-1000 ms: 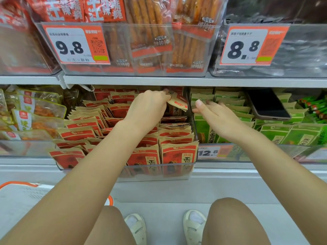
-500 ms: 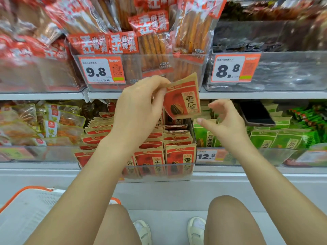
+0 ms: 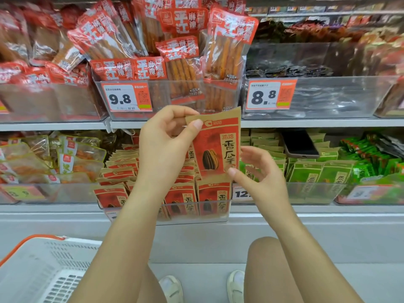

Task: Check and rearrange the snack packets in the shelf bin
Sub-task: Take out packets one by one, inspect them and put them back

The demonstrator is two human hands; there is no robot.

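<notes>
My left hand (image 3: 164, 147) pinches the top left corner of a red and tan sunflower seed packet (image 3: 215, 145) and holds it upright in front of the shelf edge. My right hand (image 3: 260, 171) is beside the packet's lower right corner with fingers spread; its thumb tip touches the bottom edge. Below stands the clear shelf bin (image 3: 192, 215), filled with several rows of the same red packets (image 3: 185, 197), upright and facing forward.
Green packets (image 3: 310, 171) fill the bin to the right, with a dark phone (image 3: 299, 143) lying on them. Clear-wrapped snacks (image 3: 72, 156) sit in the left bin. Upper shelf bins hold red spicy stick bags (image 3: 181, 53). A white and orange basket (image 3: 43, 270) stands at lower left.
My left hand drew one red packet out of the bin and raised it in front of the shelf edge. My right hand left the green packets and came to the packet's lower corner.
</notes>
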